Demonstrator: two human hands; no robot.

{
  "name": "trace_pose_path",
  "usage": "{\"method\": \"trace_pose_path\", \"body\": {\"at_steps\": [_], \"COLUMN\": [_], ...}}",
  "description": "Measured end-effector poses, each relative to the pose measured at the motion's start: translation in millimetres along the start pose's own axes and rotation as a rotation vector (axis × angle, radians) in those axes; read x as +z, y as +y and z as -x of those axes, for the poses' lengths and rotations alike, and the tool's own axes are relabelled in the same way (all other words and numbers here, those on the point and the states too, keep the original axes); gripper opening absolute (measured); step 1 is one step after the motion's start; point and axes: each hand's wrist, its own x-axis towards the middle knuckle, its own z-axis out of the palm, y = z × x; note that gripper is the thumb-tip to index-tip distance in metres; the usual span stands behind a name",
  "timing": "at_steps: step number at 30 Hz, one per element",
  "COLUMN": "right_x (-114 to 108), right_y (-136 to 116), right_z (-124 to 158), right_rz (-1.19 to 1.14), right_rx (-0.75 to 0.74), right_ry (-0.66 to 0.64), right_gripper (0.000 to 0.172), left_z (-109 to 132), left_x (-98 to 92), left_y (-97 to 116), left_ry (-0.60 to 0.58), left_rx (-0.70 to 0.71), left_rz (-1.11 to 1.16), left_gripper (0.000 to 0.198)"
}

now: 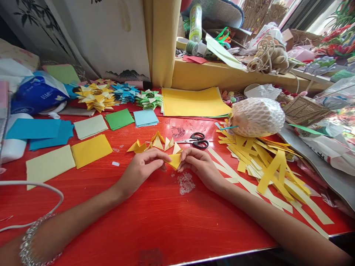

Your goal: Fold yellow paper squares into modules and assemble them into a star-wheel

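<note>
Yellow folded paper [175, 161], red tabletop [166, 221], green card stack [119, 119], black scissor handles [195, 140], crisscross white foam netting [259, 116]

Small yellow folded paper [175, 161] between both hands [144, 166]

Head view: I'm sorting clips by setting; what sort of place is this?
Probably a papercraft workspace, perhaps at home: it has scissors, cut yellow strips and a yellow ring of folded paper.
</note>
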Motion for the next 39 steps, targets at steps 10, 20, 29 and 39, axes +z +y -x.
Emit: {"method": "trace_pose_path", "body": {"at_steps": [10, 20, 29, 39], "right_x": [5.2, 7.3, 11.7, 10.8], "right_y": [-3.5, 0.4, 2.7, -2.9], "right_z": [0.7, 7.8, 11.1, 10.9], "right_rz": [0.03, 0.219, 0.372, 0.328], "right_rx": [0.094, 0.006, 0.099, 0.181], "right_ry": [-0.025, -0.124, -0.234, -0.199], "right_gripper": [0.052, 0.047, 0.045, 0.029], "left_z": [1.5, 2.1, 0.1, -0.1], "left_x": [0.0, 4.4, 5.1, 6.6], "left_y": [0.9, 0.8, 0.0, 0.3], "left_ry": [-0.003, 0.017, 0.011, -0.053], "left_rx": [0.055, 0.027, -0.032, -0.11], "left_rz": [-0.044, -0.132, -0.056, 0.184], "left_gripper": [0.019, 0.022, 0.017, 0.015]}}
